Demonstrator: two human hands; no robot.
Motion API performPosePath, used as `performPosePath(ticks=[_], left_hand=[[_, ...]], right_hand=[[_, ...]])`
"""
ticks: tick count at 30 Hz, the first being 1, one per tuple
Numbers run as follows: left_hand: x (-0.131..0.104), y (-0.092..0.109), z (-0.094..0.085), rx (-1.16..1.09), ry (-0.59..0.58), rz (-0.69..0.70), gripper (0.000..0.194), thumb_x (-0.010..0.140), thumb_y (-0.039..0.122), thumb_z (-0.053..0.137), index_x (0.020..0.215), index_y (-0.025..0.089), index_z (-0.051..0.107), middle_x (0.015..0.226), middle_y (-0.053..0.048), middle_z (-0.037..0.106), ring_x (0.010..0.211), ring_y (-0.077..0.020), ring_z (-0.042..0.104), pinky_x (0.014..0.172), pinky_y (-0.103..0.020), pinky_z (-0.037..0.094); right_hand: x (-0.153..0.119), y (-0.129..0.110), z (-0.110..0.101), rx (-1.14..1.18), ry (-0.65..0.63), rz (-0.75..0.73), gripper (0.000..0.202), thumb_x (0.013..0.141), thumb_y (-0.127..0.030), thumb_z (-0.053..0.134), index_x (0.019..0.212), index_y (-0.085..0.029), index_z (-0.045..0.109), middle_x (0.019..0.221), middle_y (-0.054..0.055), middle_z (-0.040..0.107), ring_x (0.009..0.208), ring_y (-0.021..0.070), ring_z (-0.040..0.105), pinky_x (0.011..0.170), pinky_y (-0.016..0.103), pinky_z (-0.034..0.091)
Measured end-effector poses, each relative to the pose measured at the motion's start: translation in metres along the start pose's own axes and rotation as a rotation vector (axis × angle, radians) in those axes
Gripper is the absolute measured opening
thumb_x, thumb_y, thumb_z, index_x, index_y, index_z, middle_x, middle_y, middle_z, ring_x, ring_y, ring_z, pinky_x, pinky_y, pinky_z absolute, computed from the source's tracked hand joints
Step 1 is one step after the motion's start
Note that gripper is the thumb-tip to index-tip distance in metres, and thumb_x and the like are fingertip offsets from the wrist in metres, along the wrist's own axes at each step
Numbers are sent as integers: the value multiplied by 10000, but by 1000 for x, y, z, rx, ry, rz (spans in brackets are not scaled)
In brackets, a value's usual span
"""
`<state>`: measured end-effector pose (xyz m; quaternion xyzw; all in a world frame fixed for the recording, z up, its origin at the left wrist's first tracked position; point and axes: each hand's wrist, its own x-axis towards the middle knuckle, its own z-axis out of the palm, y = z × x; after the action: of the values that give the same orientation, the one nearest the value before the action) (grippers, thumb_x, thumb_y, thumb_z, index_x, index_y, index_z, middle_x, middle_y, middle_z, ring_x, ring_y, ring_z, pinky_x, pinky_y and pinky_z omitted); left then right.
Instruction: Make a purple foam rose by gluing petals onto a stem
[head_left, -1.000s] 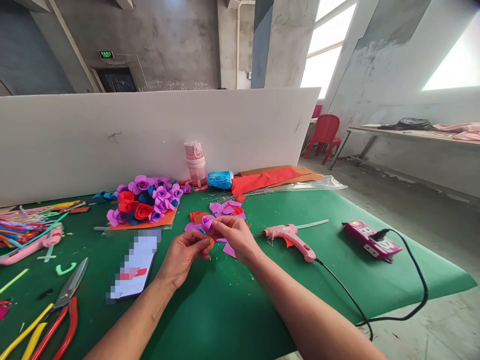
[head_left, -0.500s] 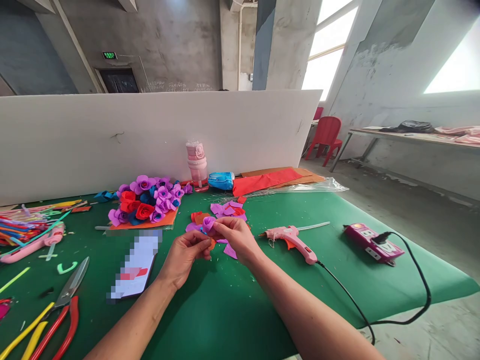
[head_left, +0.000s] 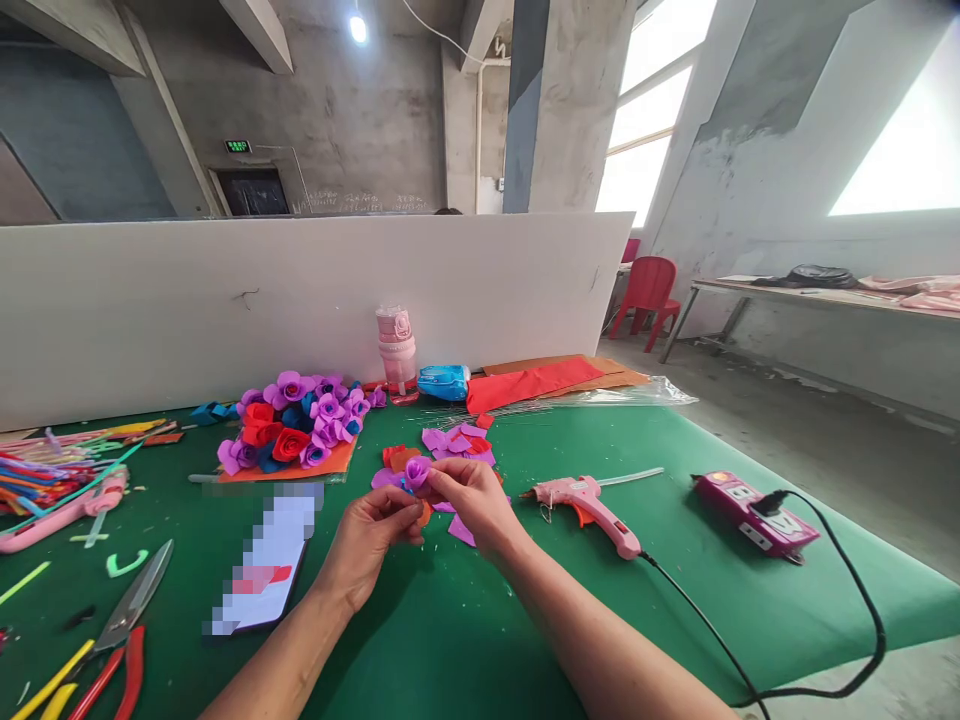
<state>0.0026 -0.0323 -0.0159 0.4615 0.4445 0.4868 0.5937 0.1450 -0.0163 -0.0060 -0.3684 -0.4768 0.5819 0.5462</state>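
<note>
Between my two hands is a small purple paper flower (head_left: 417, 473), curled like a rosebud. My right hand (head_left: 471, 495) pinches its petal edge with thumb and fingertips. My left hand (head_left: 379, 530) is closed just below the bloom, its thumb and forefinger pressed together at the base; a stem there is too small to make out. Loose purple petals (head_left: 450, 440) lie behind the hands, mixed with red and orange pieces. A pink hot glue gun (head_left: 585, 500) rests on its stand to the right of my right hand.
Finished purple, red and blue flowers (head_left: 300, 420) are heaped at the back left. A phone (head_left: 270, 560), scissors (head_left: 135, 600) and a second pink glue gun (head_left: 82, 505) lie on the left. A pink bottle (head_left: 396, 355) stands behind. The cord runs near a purple power box (head_left: 754, 515).
The camera has tilted up slightly, so the scene sits lower in the picture. Both hands keep their hold at the flower, and its curled top now faces me more.
</note>
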Motion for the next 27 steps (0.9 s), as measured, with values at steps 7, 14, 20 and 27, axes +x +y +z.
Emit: performPosePath(ticks=[7,14,20,27], left_hand=[[0,1,1,7,-1,12,215,589,299,807,614,156,649,574,1,591,551,-121,527,571,-262,453],[1,0,1,-5,2,-2,221,581,302,810,606,158,644,575,10,582,552,-116,524,571,-254,454],[-1,1,2,-1,0,-1,224,587,305,803,601,158,634,600,7,581,561,-122,530,587,-270,470],[0,-1,1,-25,5,-17,242,572,322,810,599,160,633,575,21,568,546,-110,517,575,-261,470]], right_hand=[[0,1,0,-79,7,-42,272,704,-413,661,700,-149,727,634,40,670,628,155,612,629,268,478],[-1,1,-1,-82,-1,-57,239,723,-378,647,701,-154,729,668,43,687,638,149,615,648,267,483],[-2,-1,1,-82,-7,-54,241,714,-385,661,680,-155,726,677,48,692,650,157,621,658,276,494],[-3,1,1,-138,-10,-49,192,706,-297,627,778,-154,734,725,41,693,690,160,621,635,256,463]])
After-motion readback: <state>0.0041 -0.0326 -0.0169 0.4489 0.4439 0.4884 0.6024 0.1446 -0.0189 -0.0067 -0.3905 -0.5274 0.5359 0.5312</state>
